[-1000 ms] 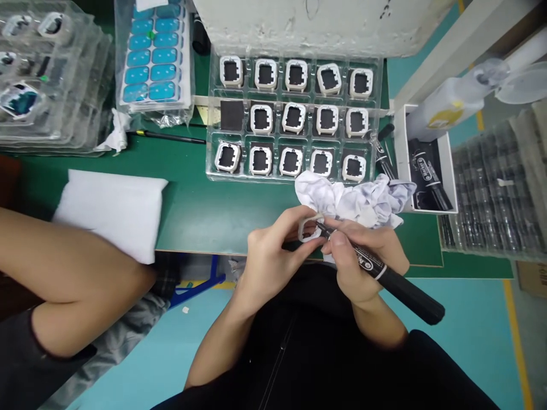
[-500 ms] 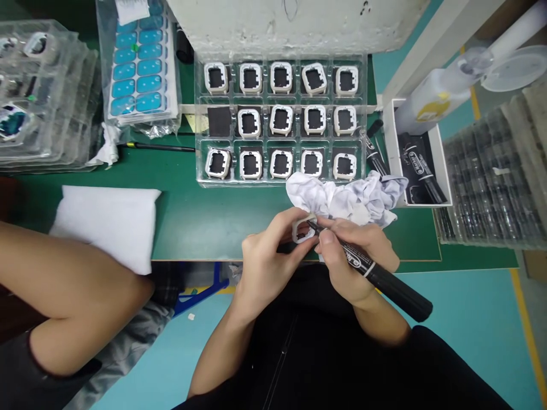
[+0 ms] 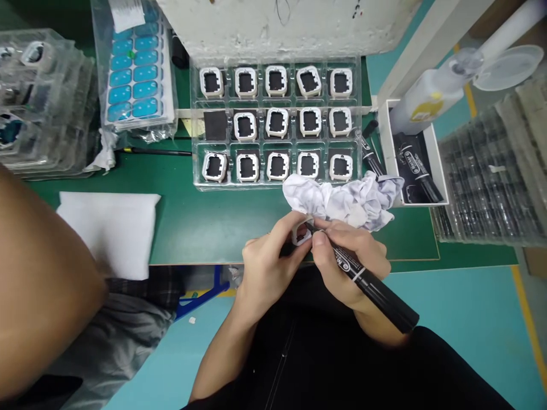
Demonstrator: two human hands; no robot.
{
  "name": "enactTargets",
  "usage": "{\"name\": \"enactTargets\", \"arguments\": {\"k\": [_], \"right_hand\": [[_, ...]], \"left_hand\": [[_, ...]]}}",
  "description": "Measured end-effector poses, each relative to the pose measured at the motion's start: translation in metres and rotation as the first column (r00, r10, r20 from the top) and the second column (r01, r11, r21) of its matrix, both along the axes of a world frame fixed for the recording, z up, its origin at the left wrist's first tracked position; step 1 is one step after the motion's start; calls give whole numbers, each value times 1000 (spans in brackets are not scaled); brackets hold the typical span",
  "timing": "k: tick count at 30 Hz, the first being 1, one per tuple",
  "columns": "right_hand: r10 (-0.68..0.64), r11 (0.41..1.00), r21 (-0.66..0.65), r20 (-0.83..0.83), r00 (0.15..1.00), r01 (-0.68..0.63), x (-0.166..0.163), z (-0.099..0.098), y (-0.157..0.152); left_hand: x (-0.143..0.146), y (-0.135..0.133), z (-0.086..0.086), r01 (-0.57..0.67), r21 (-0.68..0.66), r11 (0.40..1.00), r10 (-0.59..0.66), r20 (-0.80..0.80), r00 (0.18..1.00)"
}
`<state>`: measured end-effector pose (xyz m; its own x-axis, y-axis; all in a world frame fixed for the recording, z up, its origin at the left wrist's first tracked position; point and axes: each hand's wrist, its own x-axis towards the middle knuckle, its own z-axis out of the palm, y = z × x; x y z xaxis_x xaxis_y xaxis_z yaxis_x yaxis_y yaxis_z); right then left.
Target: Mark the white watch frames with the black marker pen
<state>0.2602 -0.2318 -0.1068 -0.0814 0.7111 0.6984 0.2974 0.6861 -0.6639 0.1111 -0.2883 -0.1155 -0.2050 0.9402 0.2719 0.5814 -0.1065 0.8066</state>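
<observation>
Between thumb and fingers, my left hand (image 3: 269, 265) grips a white watch case frame (image 3: 298, 234), tilted on its side above the table's front edge. My right hand (image 3: 352, 259) is closed around a black marker (image 3: 376, 290), its tip at the rim of the frame. Fingers partly hide the frame. Just beyond both hands lies a crumpled white cloth (image 3: 342, 199). Behind it, a clear plastic tray (image 3: 196, 185) carries rows of similar white frames, with one pocket in the middle row showing only a dark pad (image 3: 216, 125).
A white box (image 3: 444, 193) at right holds markers and a bottle (image 3: 427, 102). Stacked trays stand at far right (image 3: 482, 188) and far left (image 3: 55, 102). Bagged blue pieces (image 3: 145, 74) lie at back left. A co-worker's arm (image 3: 43, 285) reaches in beside a folded white cloth (image 3: 111, 222).
The marker and my right hand have shifted slightly left, with the tip still at the frame. The co-worker's arm has drawn back toward the left edge, uncovering more of the folded cloth.
</observation>
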Motion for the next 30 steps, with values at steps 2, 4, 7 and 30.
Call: {"name": "enactTargets", "arguments": {"k": [2,4,7,30], "right_hand": [[-4,1000,-23,-9,1000,4,0,0,0],[15,999,-35,-29,999,-16,1,-1,-1],[42,999,-19,-35,999,-42,2,-2,-1],[0,994,-106,-16,1000,-2,1,3,-4]], "left_hand": [[0,0,0,8,-10,1000,-8,27,1000],[0,0,0,15,-14,1000,-14,43,999],[0,0,0,19,1,1000,-19,30,999],[0,1,-6,13,21,1000,-16,152,988]]}}
